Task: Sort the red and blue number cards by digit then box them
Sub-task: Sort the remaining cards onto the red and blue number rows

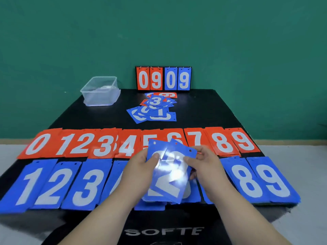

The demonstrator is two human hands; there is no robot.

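Two rows (123, 145) laid; our left hand (139, 168) and right hand (205, 165) grip blue plastic cards (169, 175); twelve-o'clock pile (155, 107), eleven-o'clock clear box (100, 91) remain.

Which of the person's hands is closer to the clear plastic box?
Left. The left hand lies nearer the viewer, right of the clear box; the right hand lies farther right again.

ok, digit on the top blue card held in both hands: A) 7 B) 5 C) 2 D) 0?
C: the top blue card, pinched between the left hand and the right hand, shows a white 2, washed by glare but readable.
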